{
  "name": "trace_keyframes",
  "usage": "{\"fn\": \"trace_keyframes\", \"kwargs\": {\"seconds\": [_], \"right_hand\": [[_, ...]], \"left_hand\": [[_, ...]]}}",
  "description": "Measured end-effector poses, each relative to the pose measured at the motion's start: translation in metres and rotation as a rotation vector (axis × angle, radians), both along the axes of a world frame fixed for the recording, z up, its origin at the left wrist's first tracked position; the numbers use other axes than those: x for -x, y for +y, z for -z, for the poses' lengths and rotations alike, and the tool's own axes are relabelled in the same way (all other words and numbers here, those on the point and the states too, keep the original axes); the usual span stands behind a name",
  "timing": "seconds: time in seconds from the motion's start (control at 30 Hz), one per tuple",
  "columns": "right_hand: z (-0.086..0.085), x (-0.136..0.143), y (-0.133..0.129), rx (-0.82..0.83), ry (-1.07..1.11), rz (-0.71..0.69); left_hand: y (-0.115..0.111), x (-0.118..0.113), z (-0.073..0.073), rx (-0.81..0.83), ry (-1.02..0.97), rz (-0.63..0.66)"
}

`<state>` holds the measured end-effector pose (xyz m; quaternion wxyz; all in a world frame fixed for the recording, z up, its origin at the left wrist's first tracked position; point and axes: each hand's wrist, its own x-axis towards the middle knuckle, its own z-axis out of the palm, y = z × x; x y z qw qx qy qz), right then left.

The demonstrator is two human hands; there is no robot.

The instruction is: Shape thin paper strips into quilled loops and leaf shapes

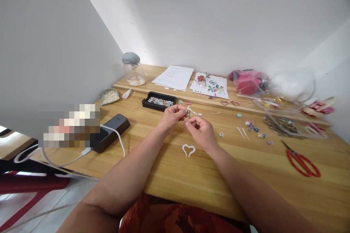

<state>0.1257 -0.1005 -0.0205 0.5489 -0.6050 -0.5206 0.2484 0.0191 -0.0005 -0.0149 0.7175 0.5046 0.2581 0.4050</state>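
Note:
Over the middle of the wooden table (169, 171), both hands are close together. My left hand (175, 116) is closed in a pinch on a small pale green piece (190, 112), which shows just past its fingertips. My right hand (199, 129) is pinched just below and to the right of that piece; what its fingertips hold is too small to make out. A white open heart-shaped piece (189, 150) lies on the table below the hands. Behind my left hand stands a black tray (159, 101) of small beads.
Red-handled scissors (302, 162) lie at the right, near small round pieces (253, 126) and a clear container (296, 127). A black box (115, 131) with white cables is at left. Papers (175, 77), a jug (133, 71) and pink bags (247, 82) stand behind.

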Motion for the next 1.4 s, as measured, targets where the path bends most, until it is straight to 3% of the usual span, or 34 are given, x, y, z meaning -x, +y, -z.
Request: {"fn": "trace_keyframes", "kwargs": {"seconds": [0.3, 0.73, 0.83, 0.93, 1.13, 1.4], "right_hand": [[-0.023, -0.02, -0.006, -0.193, -0.271, 0.25], [-0.017, -0.033, 0.001, -0.179, -0.204, 0.206], [-0.014, -0.035, 0.005, -0.129, -0.1, 0.178], [-0.01, -0.034, 0.009, -0.042, 0.164, 0.112], [-0.004, -0.024, 0.011, 0.231, 0.749, -0.039], [-0.003, -0.009, 0.006, 0.306, 0.883, -0.108]], "left_hand": [[-0.001, 0.001, -0.001, 0.02, 0.088, 0.077], [-0.009, 0.005, -0.007, -0.084, 0.194, 0.313], [-0.008, 0.006, -0.007, -0.078, 0.163, 0.34], [-0.008, 0.007, -0.007, -0.057, 0.126, 0.34], [-0.006, 0.003, -0.004, -0.009, 0.021, 0.153], [-0.002, 0.0, 0.001, -0.062, -0.018, -0.026]]}}
